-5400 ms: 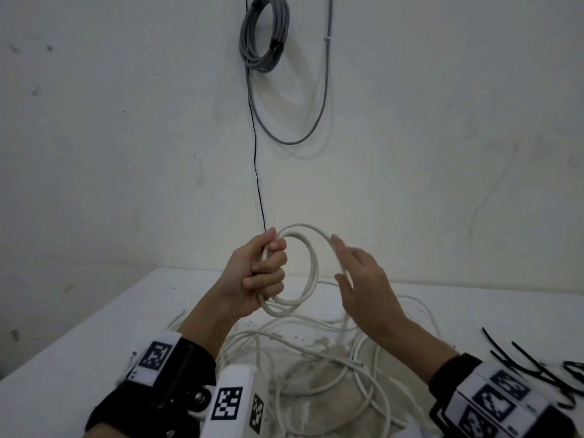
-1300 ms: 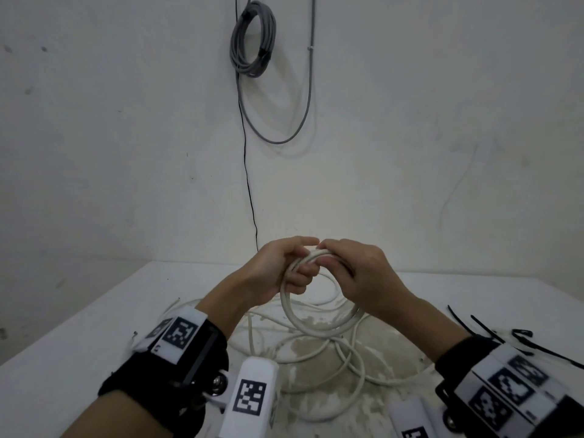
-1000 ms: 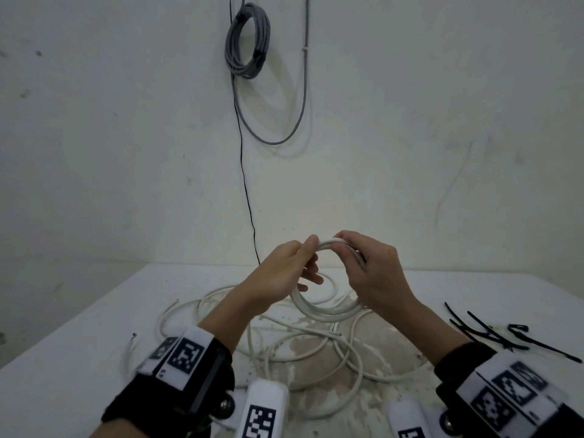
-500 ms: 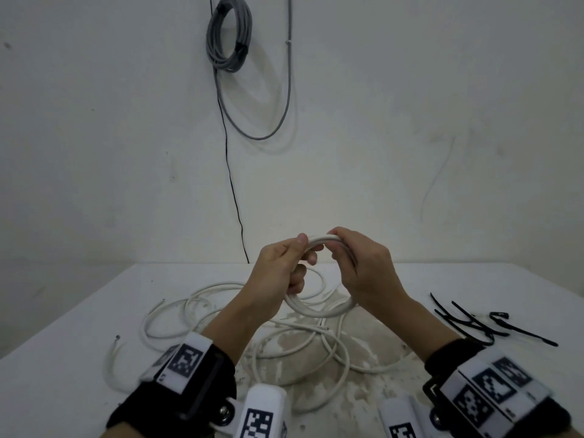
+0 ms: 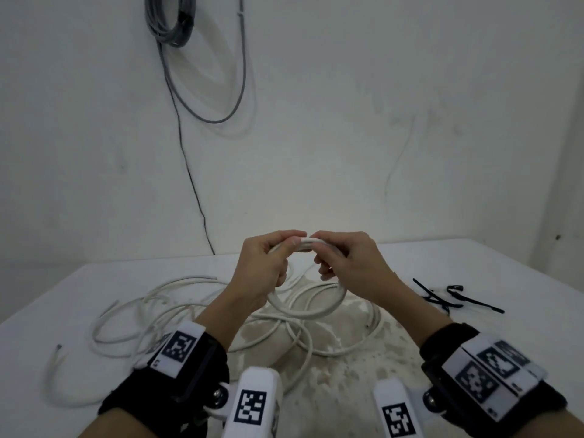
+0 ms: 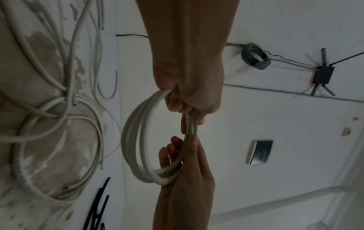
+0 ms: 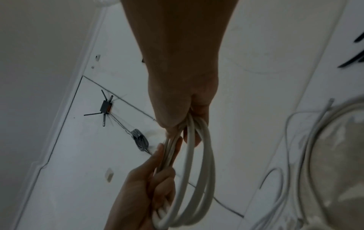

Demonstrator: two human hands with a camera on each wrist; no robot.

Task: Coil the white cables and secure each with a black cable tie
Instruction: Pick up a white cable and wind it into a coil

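Since half a second ago the hands have drawn closer, fingertips nearly meeting atop the coiled white round cable (image 5: 305,308). The left hand (image 5: 264,270) at 9 o'clock of the loop and right hand (image 5: 349,267) at 3 o'clock each pinch its strands, raised above loose white cables (image 5: 158,314) on the white tabletop (image 5: 521,317); thin black plastic cable ties (image 5: 455,298) lie at 3 o'clock

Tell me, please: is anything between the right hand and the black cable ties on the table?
Nothing visible blocks the way. The black cable ties lie on bare table, right of the right hand. However, both hands, including the left hand, grip the white coil.
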